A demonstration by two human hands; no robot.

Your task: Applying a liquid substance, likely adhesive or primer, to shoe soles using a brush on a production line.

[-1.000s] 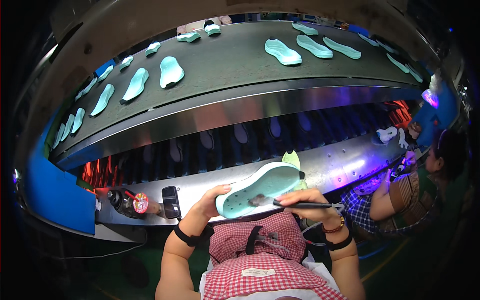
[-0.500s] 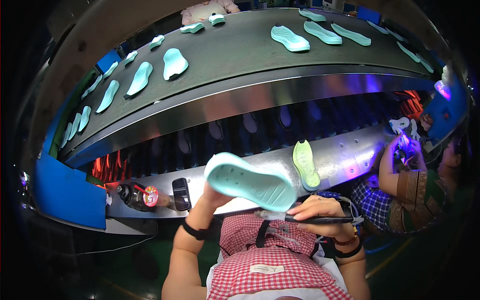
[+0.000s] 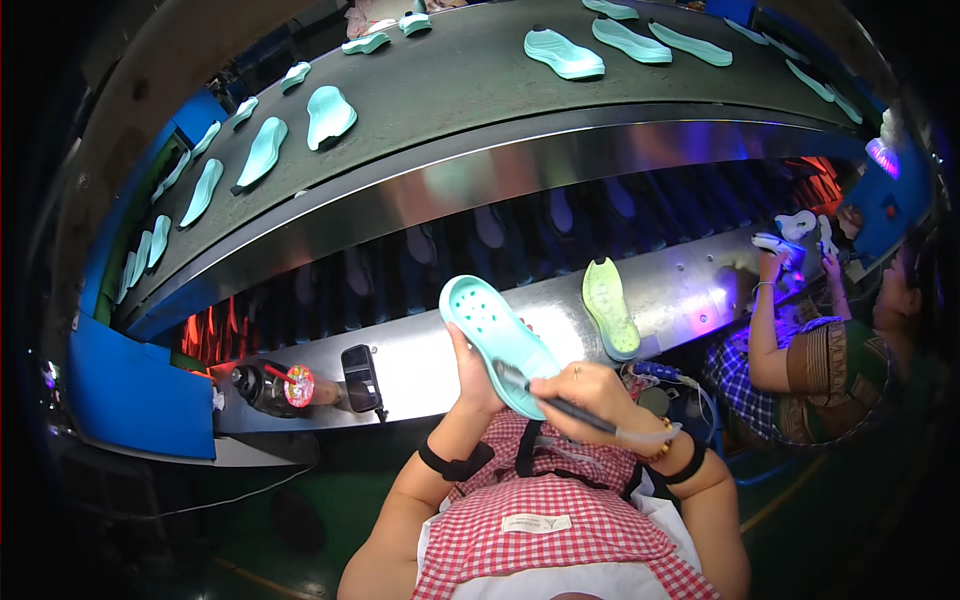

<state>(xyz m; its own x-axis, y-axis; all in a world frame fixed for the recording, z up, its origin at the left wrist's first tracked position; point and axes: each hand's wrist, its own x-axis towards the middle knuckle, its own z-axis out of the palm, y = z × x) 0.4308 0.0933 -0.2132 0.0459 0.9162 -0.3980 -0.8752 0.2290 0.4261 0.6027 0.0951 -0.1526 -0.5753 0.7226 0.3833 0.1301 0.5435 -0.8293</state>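
Note:
My left hand (image 3: 470, 375) holds a teal shoe sole (image 3: 496, 335) from below, tilted with its studded face up, in front of my chest. My right hand (image 3: 590, 395) grips a thin dark brush (image 3: 545, 398) whose tip rests on the near end of the sole. A cord runs back from the brush over my right wrist. A pale green sole (image 3: 610, 305) lies on the steel ledge (image 3: 420, 365) just right of my hands.
Several teal soles (image 3: 565, 52) ride the dark conveyor belt (image 3: 440, 90) above. A black holder (image 3: 360, 378) and a dark pot with a red lid (image 3: 275, 388) stand on the ledge at left. Another person (image 3: 830, 340) works with a sole at right. Blue panel (image 3: 130, 390) at left.
My left hand turned the teal sole over and tilted it, so the studded face now shows. My right hand brought the brush tip up onto the sole's near end.

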